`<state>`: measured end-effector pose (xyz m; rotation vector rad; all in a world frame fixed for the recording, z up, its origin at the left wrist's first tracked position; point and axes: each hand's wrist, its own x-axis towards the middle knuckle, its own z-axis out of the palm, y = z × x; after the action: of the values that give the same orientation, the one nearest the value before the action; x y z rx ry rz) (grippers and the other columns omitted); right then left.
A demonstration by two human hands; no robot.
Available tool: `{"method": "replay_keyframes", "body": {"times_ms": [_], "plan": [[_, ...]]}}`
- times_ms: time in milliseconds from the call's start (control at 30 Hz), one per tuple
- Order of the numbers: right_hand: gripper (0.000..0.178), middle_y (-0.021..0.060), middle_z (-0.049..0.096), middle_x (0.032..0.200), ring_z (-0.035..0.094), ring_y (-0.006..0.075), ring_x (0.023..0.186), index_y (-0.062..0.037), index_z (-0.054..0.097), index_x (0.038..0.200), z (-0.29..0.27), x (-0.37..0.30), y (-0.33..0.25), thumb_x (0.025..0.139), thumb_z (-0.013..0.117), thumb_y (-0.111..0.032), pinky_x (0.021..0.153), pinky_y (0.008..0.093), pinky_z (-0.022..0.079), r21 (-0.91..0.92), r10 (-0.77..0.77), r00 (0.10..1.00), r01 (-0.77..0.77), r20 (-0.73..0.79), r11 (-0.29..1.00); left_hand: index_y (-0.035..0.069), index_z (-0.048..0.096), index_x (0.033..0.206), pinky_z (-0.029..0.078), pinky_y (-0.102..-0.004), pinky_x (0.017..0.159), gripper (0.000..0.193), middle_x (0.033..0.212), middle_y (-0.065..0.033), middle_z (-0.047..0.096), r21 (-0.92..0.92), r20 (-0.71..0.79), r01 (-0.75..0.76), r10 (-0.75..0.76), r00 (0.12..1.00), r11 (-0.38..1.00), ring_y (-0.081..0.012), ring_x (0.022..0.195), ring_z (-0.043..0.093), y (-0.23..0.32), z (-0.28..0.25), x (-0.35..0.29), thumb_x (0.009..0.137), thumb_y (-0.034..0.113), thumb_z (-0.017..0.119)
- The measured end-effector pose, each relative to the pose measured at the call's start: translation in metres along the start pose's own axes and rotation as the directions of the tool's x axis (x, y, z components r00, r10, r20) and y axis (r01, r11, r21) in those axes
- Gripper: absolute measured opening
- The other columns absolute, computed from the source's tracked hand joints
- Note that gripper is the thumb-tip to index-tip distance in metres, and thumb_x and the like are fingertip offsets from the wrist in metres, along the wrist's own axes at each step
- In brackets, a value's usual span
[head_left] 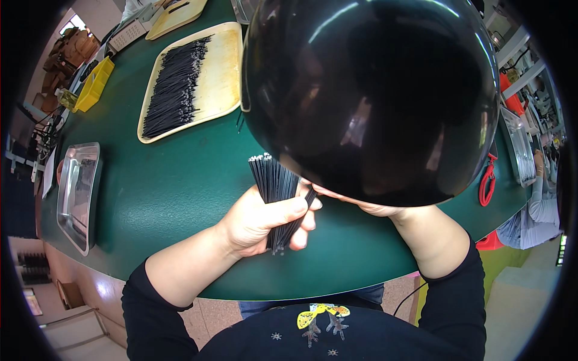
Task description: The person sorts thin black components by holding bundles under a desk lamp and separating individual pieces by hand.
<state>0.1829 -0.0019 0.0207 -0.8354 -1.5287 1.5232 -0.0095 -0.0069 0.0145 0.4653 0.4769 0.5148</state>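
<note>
Left hand (250, 224) clamped round black wires (275, 183), probably so none slip; right hand (376, 209)? Can't tell, black dome (373, 102)'s over it.

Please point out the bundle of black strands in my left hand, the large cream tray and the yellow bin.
Bundle of black strands (277, 183): head view, on its upper strands.
Large cream tray (218, 79): head view, on its bare right side.
Yellow bin (96, 88): head view, on its side wall.

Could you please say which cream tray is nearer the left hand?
The cream rectangular tray carrying thin black strands; the other cream tray lies farther off.
</note>
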Motion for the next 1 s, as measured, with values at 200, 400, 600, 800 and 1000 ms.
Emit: {"method": "replay_keyframes", "body": {"times_ms": [200, 400, 600, 800, 1000], "plan": [[0.022, 0.0090, 0.059, 0.085, 0.057, 0.0160, 0.076, 0.0007, 0.057, 0.091, 0.000, -0.003, 0.010, 0.070, 0.060, -0.001, 0.067, 0.0282, 0.047, -0.305, -0.340, 0.932, 0.289, -0.128, 0.908, -0.004, 0.054, 0.080, 0.048, -0.0214, 0.053, 0.008, 0.065, -0.0128, 0.059, 0.193, -0.007, -0.093, 0.096, 0.995, 0.977, -0.0156, 0.056, 0.059, 0.000, 0.000, 0.003, 0.079, 0.004, 0.054], [0.014, 0.0066, 0.058, 0.072, 0.055, 0.0118, 0.062, 0.0008, 0.058, 0.079, -0.004, -0.009, 0.014, 0.067, 0.056, 0.007, 0.054, 0.0229, 0.045, 0.144, 0.041, 0.971, -0.007, -0.237, 0.990, -0.004, 0.056, 0.076, 0.049, -0.0220, 0.055, 0.010, 0.064, -0.0137, 0.060, 0.221, -0.046, -0.124, 0.137, 0.990, 0.967, -0.0159, 0.057, 0.059, -0.002, 0.002, 0.004, 0.079, 0.004, 0.054], [0.013, 0.0063, 0.057, 0.069, 0.054, 0.0103, 0.061, 0.0001, 0.057, 0.080, 0.010, -0.004, -0.002, 0.069, 0.055, 0.007, 0.052, 0.0228, 0.044, -0.203, -0.187, 0.926, 0.124, -0.328, 0.971, -0.004, 0.056, 0.076, 0.049, -0.0222, 0.055, 0.010, 0.064, -0.0140, 0.060, 0.245, -0.032, -0.155, 0.167, 0.985, 0.957, -0.0162, 0.057, 0.060, -0.002, -0.001, 0.003, 0.080, 0.005, 0.053], [0.013, 0.0053, 0.055, 0.067, 0.052, 0.0103, 0.057, -0.0002, 0.056, 0.079, -0.005, -0.009, 0.018, 0.070, 0.054, 0.009, 0.048, 0.0219, 0.042, 0.187, 0.044, 0.957, 0.011, -0.287, 0.982, -0.004, 0.056, 0.076, 0.049, -0.0224, 0.055, 0.009, 0.064, -0.0132, 0.060, 0.227, -0.037, -0.182, 0.195, 0.980, 0.957, -0.0164, 0.058, 0.060, -0.002, 0.003, 0.003, 0.080, 0.004, 0.052], [0.021, 0.0079, 0.059, 0.081, 0.056, 0.0151, 0.071, -0.0007, 0.058, 0.092, 0.002, -0.004, 0.010, 0.071, 0.060, -0.001, 0.063, 0.0271, 0.046, -0.250, -0.306, 0.949, 0.278, -0.081, 0.928, -0.004, 0.054, 0.083, 0.050, -0.0234, 0.055, 0.009, 0.070, -0.0124, 0.060, 0.162, -0.038, -0.189, 0.197, 0.980, 0.969, -0.0171, 0.060, 0.061, -0.003, 0.003, 0.003, 0.082, 0.005, 0.051]]}}
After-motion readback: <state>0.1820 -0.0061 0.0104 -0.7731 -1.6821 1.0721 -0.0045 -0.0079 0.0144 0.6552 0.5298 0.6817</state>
